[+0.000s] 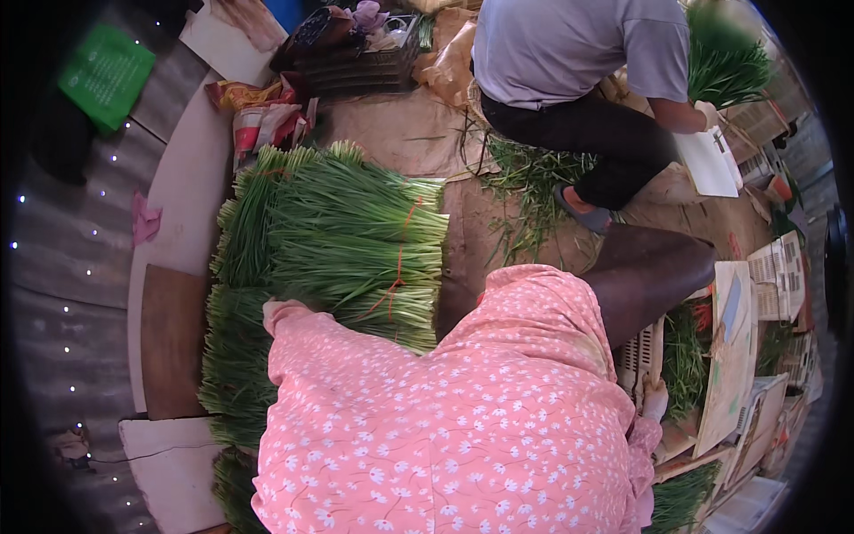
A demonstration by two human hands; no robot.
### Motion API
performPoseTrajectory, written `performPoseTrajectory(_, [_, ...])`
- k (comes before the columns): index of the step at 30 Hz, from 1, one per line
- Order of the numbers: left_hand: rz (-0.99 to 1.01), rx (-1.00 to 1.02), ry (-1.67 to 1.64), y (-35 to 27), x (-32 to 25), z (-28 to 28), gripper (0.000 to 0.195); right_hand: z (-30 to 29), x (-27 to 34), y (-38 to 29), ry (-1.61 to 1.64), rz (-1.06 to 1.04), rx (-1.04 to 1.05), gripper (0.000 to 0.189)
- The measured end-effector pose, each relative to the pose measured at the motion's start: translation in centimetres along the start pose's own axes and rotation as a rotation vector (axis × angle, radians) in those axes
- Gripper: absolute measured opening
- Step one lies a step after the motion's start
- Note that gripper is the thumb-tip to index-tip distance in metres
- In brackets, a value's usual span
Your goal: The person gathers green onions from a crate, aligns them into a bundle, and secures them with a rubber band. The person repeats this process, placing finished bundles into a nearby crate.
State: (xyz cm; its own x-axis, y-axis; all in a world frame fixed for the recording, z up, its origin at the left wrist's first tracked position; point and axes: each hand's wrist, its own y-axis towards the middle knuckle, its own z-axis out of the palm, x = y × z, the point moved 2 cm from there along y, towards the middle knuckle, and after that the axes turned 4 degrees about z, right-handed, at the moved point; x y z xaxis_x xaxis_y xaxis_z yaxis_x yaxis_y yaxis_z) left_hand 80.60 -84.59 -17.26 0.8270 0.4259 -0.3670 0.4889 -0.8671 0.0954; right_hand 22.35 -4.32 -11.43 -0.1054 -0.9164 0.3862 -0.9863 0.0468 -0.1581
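My left hand [275,308], mostly hidden by its pink floral cuff, is at the near left side of a large stack of green chive-like stalks [333,233]. Its fingers cannot be made out. Thin red ties [399,280] cross the stack, whose pale cut ends face right; more bundles [233,374] line its left side. Low on the right, my right hand [655,396] is against the edge of a pale slotted plastic crate [637,357]; whether it grips the edge is unclear. Beside it lie loose green leaves [686,364] and a board with a knife [732,310].
A co-worker [580,53] in a grey shirt sits at the upper right by a bunch of green stalks [727,73] and a white board [707,160]. Leaf scraps [534,173] litter the floor cloth. A dark crate [360,70] stands at the back; boards [175,340] line the left.
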Motion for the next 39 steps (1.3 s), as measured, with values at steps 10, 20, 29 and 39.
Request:
performPoseTrajectory(10, [-0.005, 0.322, 0.510, 7.2, -5.0, -2.6, 0.032, -0.5, 0.2, -0.6, -0.071, 0.032, 0.030, 0.054])
performPoseTrajectory(20, [-0.316, -0.188, 0.077, -10.5, -8.2, 4.7, 0.040, 0.8, -1.8, 0.6, 0.001, -0.022, 0.051, 0.048])
performPoseTrajectory(29, [0.741, -0.138, -0.453, -28.6, -26.4, -1.2, 0.050, 1.0, -2.7, -0.2, 0.122, 0.035, 0.086, 0.039])
performPoseTrajectory(39, [1.043, 0.453, 0.315, -32.0, -20.2, -1.3, 0.102, 0.3, -1.0, -1.0, -0.095, 0.132, 0.137, 0.058])
